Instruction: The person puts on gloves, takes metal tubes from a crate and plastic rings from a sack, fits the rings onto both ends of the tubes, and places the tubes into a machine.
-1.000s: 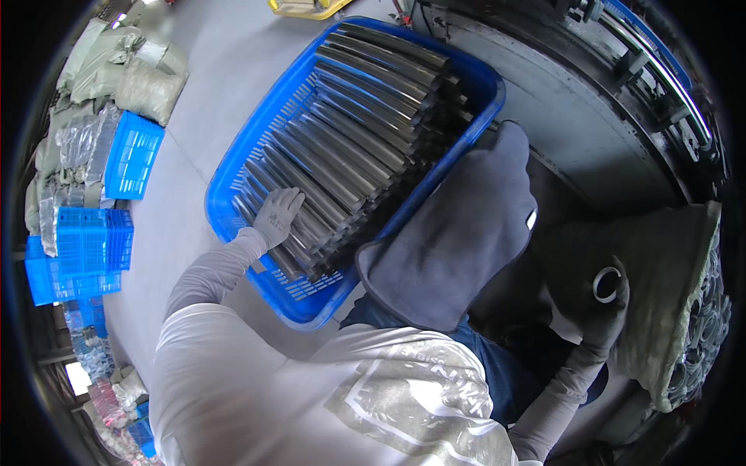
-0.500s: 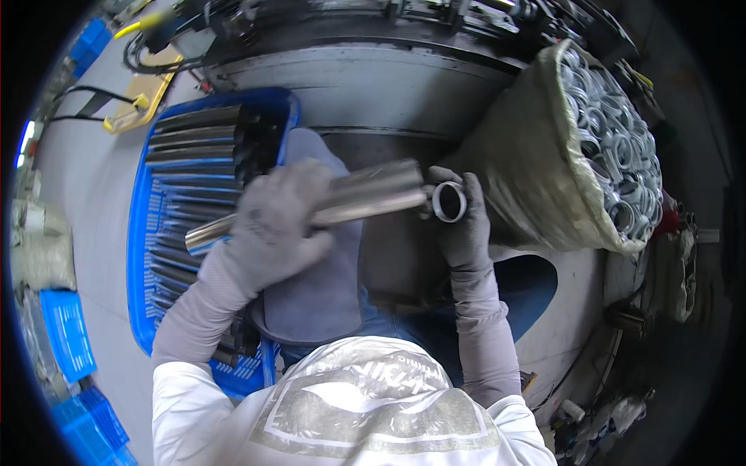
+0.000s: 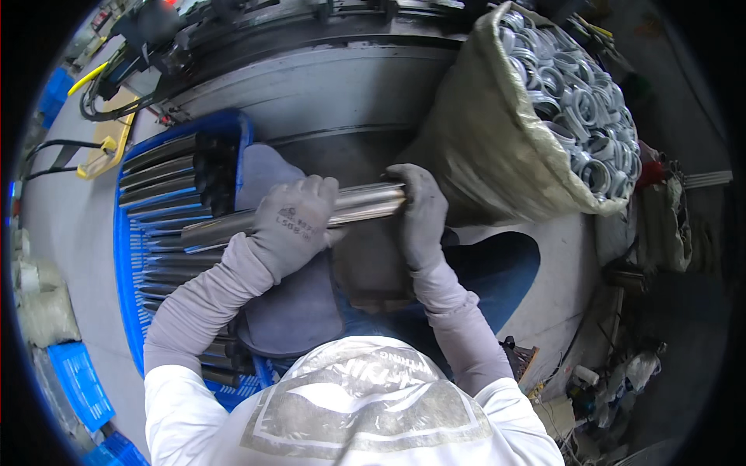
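Two containers are seen, one at either side. To the left of the left grip (image 3: pixel 295 223), a blue basket (image 3: pixel 123 256) is stocked with dark tubes (image 3: pixel 163 172) laid side by side. Beyond the right grip (image 3: pixel 423 219) and to its right, a pale woven sack (image 3: pixel 478 128) is tilted open. Beneath the left grip, a grey pad (image 3: pixel 291 311) is partly covered. Above that pad, a shiny metal tube (image 3: pixel 369 202), perhaps two together, is clasped around its middle by the left grip. Its long axis is held crosswise, from over the basket up slightly to the right grip, by which its far end is hidden; whether anything is clenched there cannot be told. Smallest, metal rings (image 3: pixel 579 105) are heaped inside the sack.
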`<action>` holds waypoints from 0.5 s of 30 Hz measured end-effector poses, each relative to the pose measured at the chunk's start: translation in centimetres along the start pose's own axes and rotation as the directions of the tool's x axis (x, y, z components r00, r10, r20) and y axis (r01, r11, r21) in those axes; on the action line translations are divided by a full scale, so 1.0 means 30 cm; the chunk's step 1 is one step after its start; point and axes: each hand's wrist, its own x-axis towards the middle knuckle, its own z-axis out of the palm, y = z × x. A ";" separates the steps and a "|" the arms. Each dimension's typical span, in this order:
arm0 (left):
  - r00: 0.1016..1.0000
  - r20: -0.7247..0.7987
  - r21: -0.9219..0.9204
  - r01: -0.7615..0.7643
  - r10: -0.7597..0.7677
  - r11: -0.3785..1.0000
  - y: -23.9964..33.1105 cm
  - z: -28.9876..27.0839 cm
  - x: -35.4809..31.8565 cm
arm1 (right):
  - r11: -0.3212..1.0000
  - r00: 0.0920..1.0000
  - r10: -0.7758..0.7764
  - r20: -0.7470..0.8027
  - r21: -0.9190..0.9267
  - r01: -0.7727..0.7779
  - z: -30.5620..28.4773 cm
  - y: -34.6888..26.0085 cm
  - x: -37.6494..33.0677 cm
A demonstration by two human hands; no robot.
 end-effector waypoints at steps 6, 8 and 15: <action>0.893 -0.394 0.017 -0.228 0.216 0.973 -0.006 0.031 -0.017 | 0.918 0.972 0.234 -0.001 0.328 -0.221 0.098 0.110 -0.051; 0.722 -0.646 -0.133 -0.426 0.247 0.895 0.052 -0.009 -0.083 | 0.900 0.972 0.233 -0.011 0.381 -0.211 0.053 0.122 -0.023; 0.836 -0.368 -0.902 -0.428 -0.407 -0.063 -0.072 0.162 -0.144 | 0.990 0.989 -0.127 -0.072 0.044 0.131 -0.183 -0.077 0.109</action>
